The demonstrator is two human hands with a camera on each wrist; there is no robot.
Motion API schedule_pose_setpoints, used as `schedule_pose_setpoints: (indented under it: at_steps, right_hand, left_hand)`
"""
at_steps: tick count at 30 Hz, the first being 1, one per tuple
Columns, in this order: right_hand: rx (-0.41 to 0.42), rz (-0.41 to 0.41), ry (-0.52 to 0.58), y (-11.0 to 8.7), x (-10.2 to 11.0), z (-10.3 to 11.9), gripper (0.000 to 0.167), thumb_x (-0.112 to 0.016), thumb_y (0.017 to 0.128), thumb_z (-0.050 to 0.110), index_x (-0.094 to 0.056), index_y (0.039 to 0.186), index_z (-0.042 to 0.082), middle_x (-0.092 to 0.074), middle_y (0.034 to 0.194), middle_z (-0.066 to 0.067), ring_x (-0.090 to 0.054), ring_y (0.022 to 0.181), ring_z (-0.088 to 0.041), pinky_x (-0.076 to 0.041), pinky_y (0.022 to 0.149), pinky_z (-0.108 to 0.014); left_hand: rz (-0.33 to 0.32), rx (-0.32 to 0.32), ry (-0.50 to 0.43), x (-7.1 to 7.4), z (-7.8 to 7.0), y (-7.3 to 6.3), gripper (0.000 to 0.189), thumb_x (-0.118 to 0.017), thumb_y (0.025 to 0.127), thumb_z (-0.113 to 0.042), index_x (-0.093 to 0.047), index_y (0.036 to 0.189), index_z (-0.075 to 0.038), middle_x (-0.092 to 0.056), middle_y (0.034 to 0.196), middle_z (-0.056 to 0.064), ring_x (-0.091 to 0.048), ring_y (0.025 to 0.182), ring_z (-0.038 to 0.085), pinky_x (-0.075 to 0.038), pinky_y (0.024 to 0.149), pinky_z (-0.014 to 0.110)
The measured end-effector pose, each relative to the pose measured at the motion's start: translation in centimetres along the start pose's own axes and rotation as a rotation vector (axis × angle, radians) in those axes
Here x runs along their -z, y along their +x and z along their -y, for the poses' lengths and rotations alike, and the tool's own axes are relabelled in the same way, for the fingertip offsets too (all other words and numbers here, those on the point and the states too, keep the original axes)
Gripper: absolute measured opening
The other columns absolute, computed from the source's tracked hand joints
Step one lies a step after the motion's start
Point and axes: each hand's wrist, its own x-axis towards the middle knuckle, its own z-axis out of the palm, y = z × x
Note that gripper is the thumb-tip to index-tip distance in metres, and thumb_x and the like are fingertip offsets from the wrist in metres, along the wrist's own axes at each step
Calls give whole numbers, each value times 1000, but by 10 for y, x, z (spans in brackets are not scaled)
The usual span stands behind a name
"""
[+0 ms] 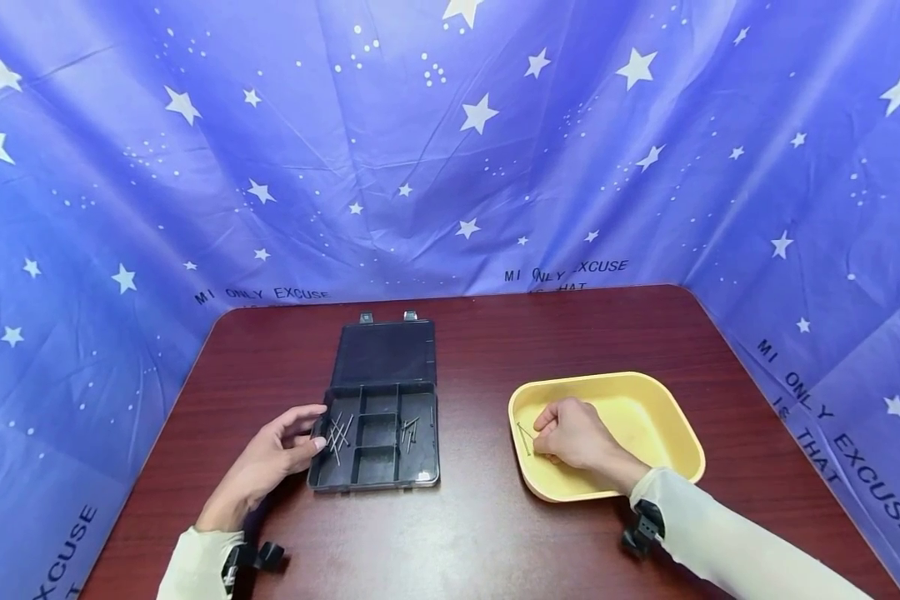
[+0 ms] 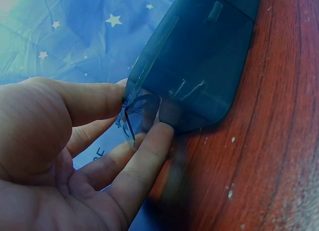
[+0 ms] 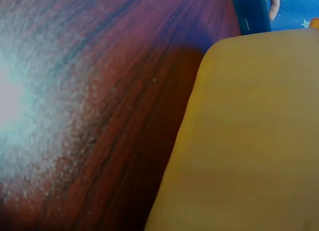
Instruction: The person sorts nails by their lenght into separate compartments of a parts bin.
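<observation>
A black compartment box [image 1: 376,468] lies open on the table, its lid [image 1: 386,354] folded back. Thin nails [image 1: 337,435] lie in its left compartment and several more [image 1: 410,431] in a right one. My left hand [image 1: 266,458] grips the box's left side; in the left wrist view its thumb and fingers pinch around a corner of the translucent dark plastic [image 2: 199,57]. To the right, my right hand [image 1: 581,437] reaches into a yellow bin [image 1: 607,382], fingers curled down beside a couple of nails [image 1: 525,442]. I cannot tell whether the hidden fingertips hold one.
Reddish-brown wood tabletop [image 1: 472,400] separates the box from the bin. A blue star-patterned curtain [image 1: 450,167] hangs behind the table and along both sides. In the right wrist view the bin's outer wall [image 3: 239,131] fills the right side.
</observation>
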Motion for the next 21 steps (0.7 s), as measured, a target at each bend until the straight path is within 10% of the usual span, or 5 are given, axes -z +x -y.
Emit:
schedule_pose_setpoints:
  at_steps: [13,21]
  right_hand:
    - [91,-49,-228,-3,0,4,23,-76,68,5,-71,89,11,-62,69,6,-57,65,-11,-48,63,-29]
    - [56,-3,-147,-3,1,4,25,-78,69,5,-69,91,10,-65,73,4,-58,66,-11,-46,61,-26]
  left_hand:
    - [7,2,-11,2,-3,0,61,-70,100,-5,-46,156,-6,-42,159,29,-67,108,11,-61,87,34]
    - [4,4,-11,1,0,0,61,-70,100,-5,-46,156,-6,-44,157,29,-66,107,11,-61,86,33]
